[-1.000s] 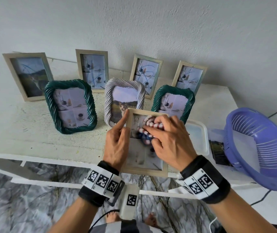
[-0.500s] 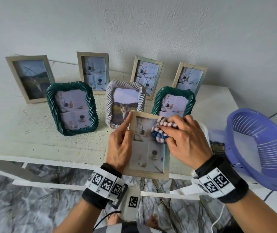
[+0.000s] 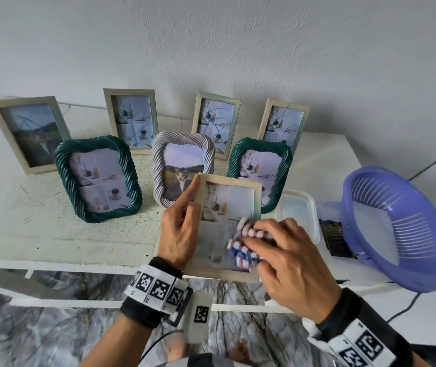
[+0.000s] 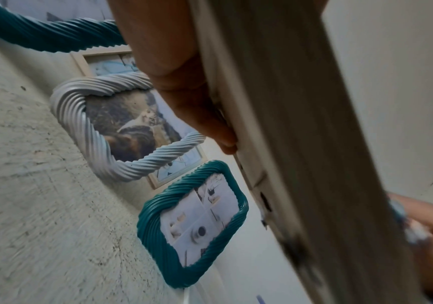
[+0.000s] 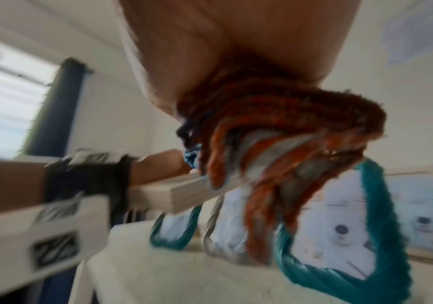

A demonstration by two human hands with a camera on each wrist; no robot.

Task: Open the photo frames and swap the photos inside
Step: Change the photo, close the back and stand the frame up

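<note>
A light wooden photo frame (image 3: 227, 197) with a four-panel photo behind its glass is held up over the table's front edge. My left hand (image 3: 179, 229) grips its left side, index finger stretched along the edge; the left wrist view shows my fingers (image 4: 184, 82) wrapped on the frame's side (image 4: 301, 144). My right hand (image 3: 288, 263) clutches a bunched red, white and blue striped cloth (image 3: 246, 245) and presses it on the lower right of the glass. In the blurred right wrist view the cloth (image 5: 288, 144) hangs from my palm above the frame (image 5: 174, 191).
Several frames stand on the white table (image 3: 79, 247): two green twisted ones (image 3: 97, 178) (image 3: 262, 170), a white twisted one with a cat photo (image 3: 182, 168), wooden ones behind. A clear plastic box (image 3: 299, 215), a loose photo (image 3: 333, 237) and a purple colander (image 3: 397, 229) lie right.
My right hand has slid the cloth from the top of the glass down to its lower right. My left hand keeps its grip on the frame's left side.
</note>
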